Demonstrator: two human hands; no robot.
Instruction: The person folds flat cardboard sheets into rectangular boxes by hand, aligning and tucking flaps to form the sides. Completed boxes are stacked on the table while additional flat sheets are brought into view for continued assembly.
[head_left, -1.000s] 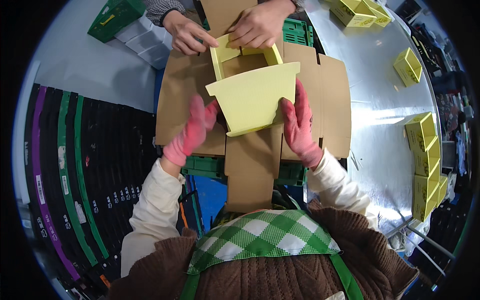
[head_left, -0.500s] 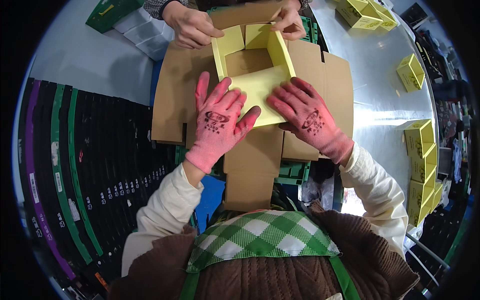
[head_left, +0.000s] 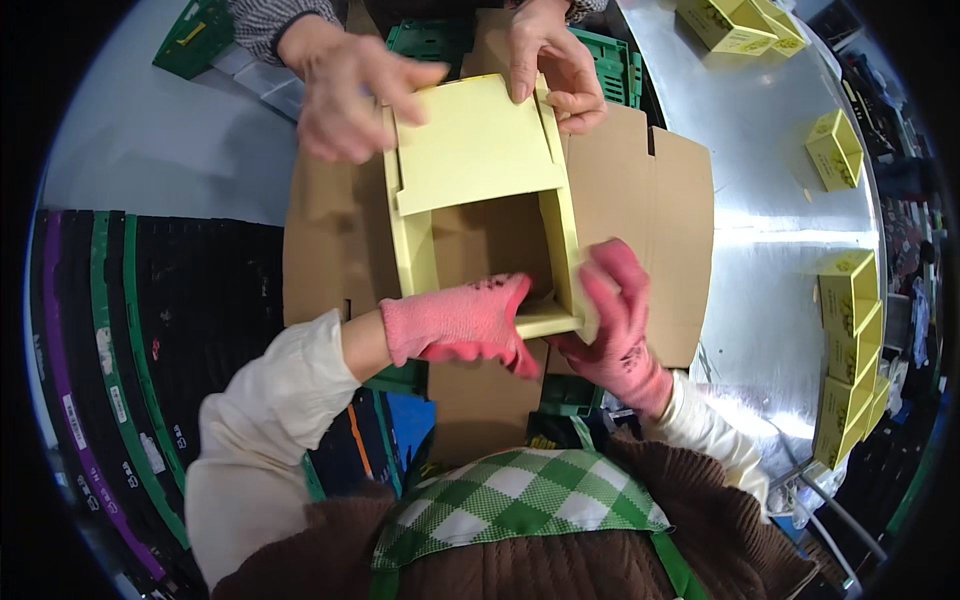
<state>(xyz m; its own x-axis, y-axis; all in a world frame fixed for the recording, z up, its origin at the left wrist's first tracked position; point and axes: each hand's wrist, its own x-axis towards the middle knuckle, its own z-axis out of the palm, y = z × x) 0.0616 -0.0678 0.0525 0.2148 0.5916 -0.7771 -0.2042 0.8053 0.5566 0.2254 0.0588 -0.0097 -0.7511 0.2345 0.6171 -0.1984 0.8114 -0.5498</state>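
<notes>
A pale yellow cardboard box (head_left: 475,150) stands between me and another person, its far part covered by a folded-in flap and its near part open. My left hand (head_left: 460,320), in a pink glove, curls over the near wall, with some fingers hidden inside the box. At the near right corner, my pink-gloved right hand (head_left: 620,330) grips the yellow card, slightly blurred. Across from me, the other person's hand on the right (head_left: 555,65) presses the flap's far edge. Their hand on the left (head_left: 360,95) is smeared by motion beside the far left corner.
Beneath the box lies opened brown cardboard (head_left: 635,240) over green crates (head_left: 430,42). To the right runs a metal table (head_left: 740,190) carrying several yellow boxes (head_left: 850,300). Stacked black crates (head_left: 215,300) line the left side.
The far flap now covers the far part of the box, and the near flap no longer lies outward. My hands have moved to the near wall and right corner. The other person's left-side hand moves.
</notes>
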